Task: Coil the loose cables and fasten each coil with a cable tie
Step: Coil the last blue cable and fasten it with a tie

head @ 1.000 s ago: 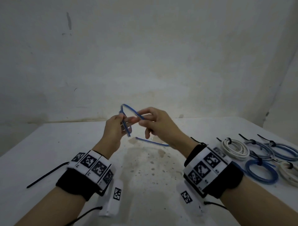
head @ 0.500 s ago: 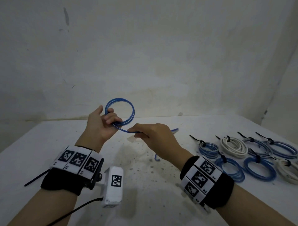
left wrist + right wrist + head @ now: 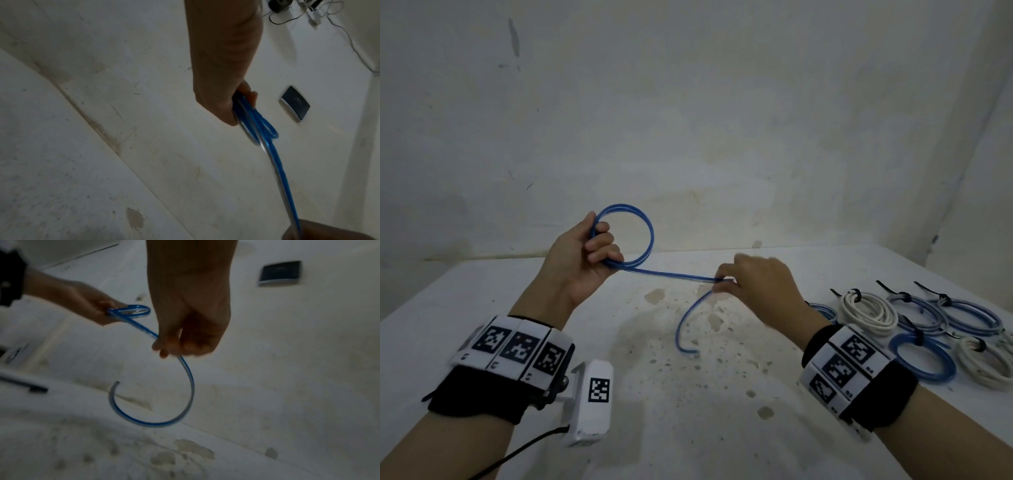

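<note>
Head view: left hand (image 3: 582, 255) fingers clamped on blue cable (image 3: 671, 274) coil held above surface (image 3: 688, 428), right hand (image 3: 760, 284) fingers pinch the straight run. Loose tail curves down toward surface; tied coils (image 3: 869, 308) lie at right.

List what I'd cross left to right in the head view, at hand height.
Left hand gripping the blue coil → taut blue cable → right hand pinching it → white tied coil → pale blue tied coils.
</note>
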A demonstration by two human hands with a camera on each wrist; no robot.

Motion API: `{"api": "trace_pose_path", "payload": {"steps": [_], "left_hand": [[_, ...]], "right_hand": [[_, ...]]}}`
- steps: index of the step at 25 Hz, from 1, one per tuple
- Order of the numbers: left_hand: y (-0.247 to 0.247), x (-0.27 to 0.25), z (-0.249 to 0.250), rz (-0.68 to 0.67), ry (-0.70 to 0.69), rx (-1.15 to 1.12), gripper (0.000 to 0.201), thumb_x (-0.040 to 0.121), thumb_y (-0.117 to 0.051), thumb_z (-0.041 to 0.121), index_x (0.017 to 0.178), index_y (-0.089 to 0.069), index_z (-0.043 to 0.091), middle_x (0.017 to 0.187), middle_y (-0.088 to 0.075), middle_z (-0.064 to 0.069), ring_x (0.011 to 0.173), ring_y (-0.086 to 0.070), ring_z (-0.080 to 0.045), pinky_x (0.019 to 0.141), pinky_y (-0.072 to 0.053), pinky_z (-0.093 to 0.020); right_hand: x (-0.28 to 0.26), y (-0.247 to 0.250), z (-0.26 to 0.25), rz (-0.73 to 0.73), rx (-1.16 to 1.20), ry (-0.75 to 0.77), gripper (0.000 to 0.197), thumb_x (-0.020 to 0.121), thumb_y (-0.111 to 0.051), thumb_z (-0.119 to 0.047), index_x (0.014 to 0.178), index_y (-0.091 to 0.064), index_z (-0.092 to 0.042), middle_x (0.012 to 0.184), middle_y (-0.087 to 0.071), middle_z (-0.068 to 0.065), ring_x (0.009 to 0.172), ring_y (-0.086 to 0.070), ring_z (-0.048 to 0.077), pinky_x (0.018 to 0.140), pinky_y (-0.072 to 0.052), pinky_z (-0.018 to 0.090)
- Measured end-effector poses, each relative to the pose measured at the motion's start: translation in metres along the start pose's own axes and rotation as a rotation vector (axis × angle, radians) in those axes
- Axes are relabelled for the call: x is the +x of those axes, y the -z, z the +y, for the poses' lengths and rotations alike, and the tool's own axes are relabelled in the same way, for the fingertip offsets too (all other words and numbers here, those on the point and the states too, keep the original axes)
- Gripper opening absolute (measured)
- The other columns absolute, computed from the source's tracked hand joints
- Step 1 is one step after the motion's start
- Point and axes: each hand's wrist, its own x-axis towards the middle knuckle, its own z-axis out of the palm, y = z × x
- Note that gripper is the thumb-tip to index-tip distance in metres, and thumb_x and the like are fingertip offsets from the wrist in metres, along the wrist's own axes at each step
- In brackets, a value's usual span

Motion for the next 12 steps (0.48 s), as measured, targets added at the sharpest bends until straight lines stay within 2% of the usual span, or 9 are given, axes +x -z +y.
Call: {"api": "trace_pose_path", "payload": {"steps": [2,4,5,7,8,10,12], "left_hand": [[-0.002,-0.005,-0.001,-0.049,0.038,0.062,0.037,0.098,-0.035,0.033,0.065,-0.043,0.017,0.039,-0.029,0.009,0.03,-0.027,-0.005,0.04,-0.037,-0.013],[-0.006,-0.011,-0.006,-0.106,0.1,0.138,0.036,0.094,-0.04,0.032,0.062,-0.045,0.016,0.039,-0.027,0.008,0.03,-0.026,-0.005,0.039,-0.036,-0.014],[-0.009,-0.014,-0.009,-0.134,0.139,0.197,0.036,0.091,-0.043,0.033,0.059,-0.047,0.016,0.039,-0.026,0.008,0.03,-0.024,-0.004,0.039,-0.036,-0.015],[-0.014,-0.021,-0.019,-0.178,0.226,0.346,0.038,0.087,-0.048,0.033,0.053,-0.047,0.017,0.039,-0.024,0.009,0.031,-0.022,-0.004,0.038,-0.035,-0.017],[-0.017,-0.024,-0.025,-0.192,0.271,0.421,0.04,0.089,-0.047,0.033,0.052,-0.046,0.017,0.04,-0.023,0.009,0.031,-0.022,-0.004,0.038,-0.035,-0.017],[-0.022,-0.028,-0.04,-0.199,0.361,0.539,0.043,0.093,-0.045,0.034,0.053,-0.043,0.018,0.042,-0.024,0.009,0.033,-0.021,-0.004,0.038,-0.034,-0.017],[-0.023,-0.029,-0.055,-0.182,0.432,0.563,0.043,0.095,-0.042,0.036,0.056,-0.043,0.017,0.044,-0.026,0.008,0.035,-0.023,-0.005,0.041,-0.035,-0.018]], "right_hand": [[0.002,0.008,0.007,-0.345,0.396,-0.242,0.014,0.091,-0.056,-0.031,0.092,-0.061,-0.018,0.073,-0.062,-0.001,0.064,-0.06,0.019,0.055,-0.044,0.026],[0.007,0.01,0.013,-0.491,0.72,-0.405,0.02,0.091,-0.051,-0.028,0.097,-0.06,-0.011,0.096,-0.067,0.005,0.089,-0.065,0.021,0.071,-0.052,0.034],[0.008,0.009,0.014,-0.488,0.775,-0.449,0.024,0.09,-0.051,-0.031,0.097,-0.061,-0.01,0.102,-0.066,0.006,0.096,-0.062,0.02,0.078,-0.051,0.037],[0.013,0.002,0.012,-0.311,0.748,-0.479,0.026,0.087,-0.06,-0.034,0.088,-0.064,-0.008,0.092,-0.066,0.006,0.088,-0.061,0.018,0.075,-0.048,0.034],[0.014,-0.002,0.009,-0.188,0.744,-0.503,0.022,0.085,-0.065,-0.028,0.087,-0.06,-0.006,0.084,-0.064,0.005,0.08,-0.06,0.018,0.072,-0.047,0.033],[0.019,-0.004,0.001,0.032,0.762,-0.534,0.024,0.085,-0.066,-0.013,0.096,-0.045,-0.009,0.077,-0.057,0.0,0.072,-0.056,0.019,0.067,-0.045,0.034],[0.026,0.001,-0.003,0.162,0.612,-0.511,0.027,0.089,-0.058,-0.01,0.109,-0.04,-0.012,0.084,-0.059,-0.002,0.075,-0.055,0.019,0.063,-0.041,0.031]]}}
